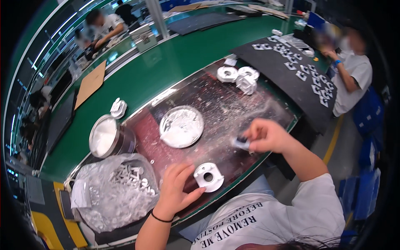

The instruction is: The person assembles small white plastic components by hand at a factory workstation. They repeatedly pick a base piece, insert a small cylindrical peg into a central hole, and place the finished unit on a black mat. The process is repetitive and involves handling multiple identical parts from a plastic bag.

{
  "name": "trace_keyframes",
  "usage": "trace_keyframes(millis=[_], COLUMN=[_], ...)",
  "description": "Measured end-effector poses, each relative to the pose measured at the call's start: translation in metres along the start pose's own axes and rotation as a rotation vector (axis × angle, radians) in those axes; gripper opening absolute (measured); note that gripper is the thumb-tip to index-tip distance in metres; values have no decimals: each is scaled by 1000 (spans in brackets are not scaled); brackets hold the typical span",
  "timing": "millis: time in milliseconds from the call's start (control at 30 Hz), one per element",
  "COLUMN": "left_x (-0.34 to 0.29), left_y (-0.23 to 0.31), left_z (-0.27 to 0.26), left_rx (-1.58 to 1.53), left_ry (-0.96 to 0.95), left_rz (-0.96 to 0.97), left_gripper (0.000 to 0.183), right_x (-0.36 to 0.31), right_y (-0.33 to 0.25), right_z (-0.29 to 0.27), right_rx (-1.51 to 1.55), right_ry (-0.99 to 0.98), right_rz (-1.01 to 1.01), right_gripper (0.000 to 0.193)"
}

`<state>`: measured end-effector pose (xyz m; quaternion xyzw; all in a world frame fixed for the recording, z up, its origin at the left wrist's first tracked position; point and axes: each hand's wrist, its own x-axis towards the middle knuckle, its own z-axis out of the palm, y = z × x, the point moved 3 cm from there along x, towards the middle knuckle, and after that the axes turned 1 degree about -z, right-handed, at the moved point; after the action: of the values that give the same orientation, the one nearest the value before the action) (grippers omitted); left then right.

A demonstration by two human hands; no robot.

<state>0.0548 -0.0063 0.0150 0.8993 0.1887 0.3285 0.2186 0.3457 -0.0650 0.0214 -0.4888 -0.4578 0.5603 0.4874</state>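
A white plastic part with a round hole (216, 183) lies flat near the front edge of the dark, worn work mat (225, 112). Beside it, my left hand (177, 189) is open, fingers and thumb apart; the thumb tip meets the part's near left edge. My right hand (268, 135), over the mat's right side, pinches a small light-and-dark piece (241, 143) between thumb and fingers. Motion blur hides that piece's exact shape. Beyond my hands sits a round dish of white paste or powder (182, 126).
A can with white contents (104, 135) and a clear bag of small white plastic pieces (121, 191) stand left. Several white parts (246, 79) lie at the mat's far end, another (118, 108) behind the can. A black board (287, 71) bears many small parts; a co-worker (352, 71) sits beside it.
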Motion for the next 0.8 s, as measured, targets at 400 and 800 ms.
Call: trace_keyframes(millis=[400,800], left_x=[-5,-20], left_y=[11,-6], left_z=[6,17], left_rx=[-204,-795], left_ry=[38,-110], left_rz=[-96,-807], left_gripper=[20,13], right_x=[13,6], right_y=[15,1], right_z=[92,109], right_rx=[96,-1085], right_ry=[-367,-114], right_rz=[410,-816], right_gripper=[24,51])
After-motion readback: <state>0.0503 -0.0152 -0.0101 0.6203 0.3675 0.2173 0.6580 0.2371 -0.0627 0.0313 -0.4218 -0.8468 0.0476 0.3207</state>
